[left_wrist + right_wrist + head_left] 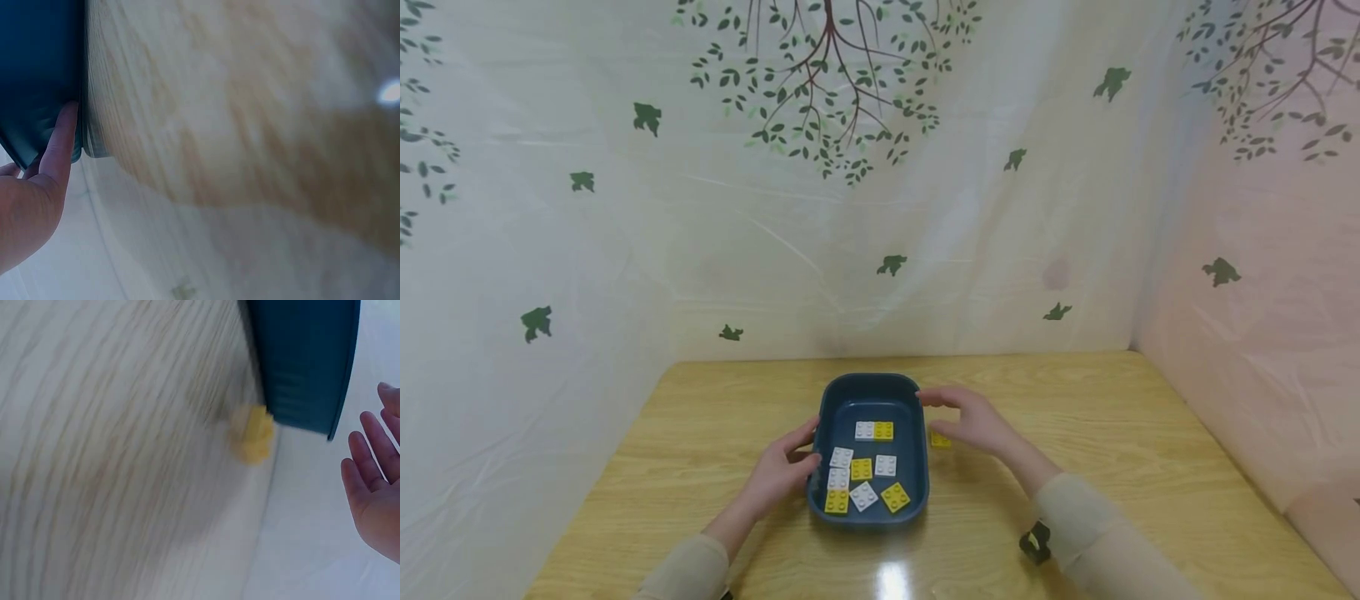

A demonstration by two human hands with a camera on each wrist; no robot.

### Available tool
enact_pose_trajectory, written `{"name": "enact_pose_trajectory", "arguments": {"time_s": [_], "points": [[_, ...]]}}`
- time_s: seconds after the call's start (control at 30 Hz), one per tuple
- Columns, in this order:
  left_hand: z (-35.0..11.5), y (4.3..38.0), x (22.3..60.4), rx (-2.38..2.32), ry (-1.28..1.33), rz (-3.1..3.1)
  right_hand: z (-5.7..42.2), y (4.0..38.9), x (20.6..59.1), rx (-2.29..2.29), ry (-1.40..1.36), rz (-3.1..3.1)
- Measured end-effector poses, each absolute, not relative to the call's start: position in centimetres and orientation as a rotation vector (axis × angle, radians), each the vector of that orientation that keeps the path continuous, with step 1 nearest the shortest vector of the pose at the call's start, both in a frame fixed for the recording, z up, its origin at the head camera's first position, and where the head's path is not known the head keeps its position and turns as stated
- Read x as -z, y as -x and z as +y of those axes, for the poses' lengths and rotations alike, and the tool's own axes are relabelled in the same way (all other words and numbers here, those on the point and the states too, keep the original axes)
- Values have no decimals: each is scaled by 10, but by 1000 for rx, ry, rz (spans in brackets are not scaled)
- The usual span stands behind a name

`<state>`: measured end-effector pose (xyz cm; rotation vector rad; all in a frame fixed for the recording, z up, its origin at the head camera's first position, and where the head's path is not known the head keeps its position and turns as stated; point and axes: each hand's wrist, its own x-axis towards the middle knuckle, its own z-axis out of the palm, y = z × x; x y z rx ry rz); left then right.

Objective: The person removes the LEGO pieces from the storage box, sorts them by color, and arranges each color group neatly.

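A dark blue tray (868,525) lies on the wooden table, holding several white and yellow square toy bricks, among them a white brick (885,465) and a yellow brick (895,497). My left hand (778,471) grips the tray's left side, thumb at the rim and fingers along the outer wall. Beside the right rim is my right hand (973,421), its fingers extended and loosely spread, holding nothing; the index fingertip reaches the rim in the head view. Below that hand, one yellow brick (940,439) sits on the table close to the tray, partly hidden by the thumb.
The wooden table (722,417) stretches out on both sides of the tray. Pale hanging sheets (925,325) printed with branches and birds enclose its back and sides. A dark wrist device (1036,543) shows at the right sleeve.
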<state>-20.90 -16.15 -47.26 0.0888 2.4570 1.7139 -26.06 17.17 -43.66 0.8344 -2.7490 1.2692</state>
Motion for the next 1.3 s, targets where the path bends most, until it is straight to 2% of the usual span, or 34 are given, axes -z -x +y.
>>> {"name": "enact_pose_trajectory", "arguments": {"time_s": [0.37, 0.73, 1.3], "points": [[-162, 212, 471, -1705, -97, 2455, 137, 253, 430, -1273, -1039, -2715], [-163, 211, 471, -1692, -96, 2470, 108, 250, 433, -1216, -1122, -2825], [-162, 203, 469, -1725, -108, 2440, 85, 256, 437, -1094, -1324, -2947]]}}
